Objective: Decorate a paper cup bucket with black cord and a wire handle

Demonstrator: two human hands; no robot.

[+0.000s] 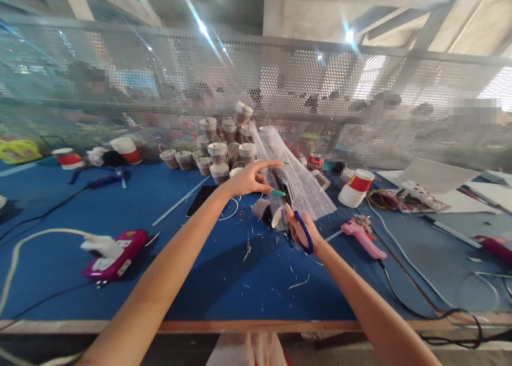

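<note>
My right hand (300,227) grips a pair of scissors (306,235) by its dark blue handles, with the blades pointing away from me. My left hand (254,179) reaches in from the left, thumb and index finger apart, nothing visible between them. Just beyond both hands a fanned bundle of clear thin strips (294,171) lies on the table, partly hidden by my left fingers. A small grey-brown bucket (262,208) with a pale rim lies tipped beside the scissors. Behind my left hand, several similar small buckets (218,152) with thin handles are stacked.
A pink glue gun (362,238) lies to the right, a blue one (108,179) far left. A purple power strip (116,256) with a white plug stands left. A red-and-white cup (357,189) and cables flank the right side. Thread scraps (248,248) dot the blue table (224,280).
</note>
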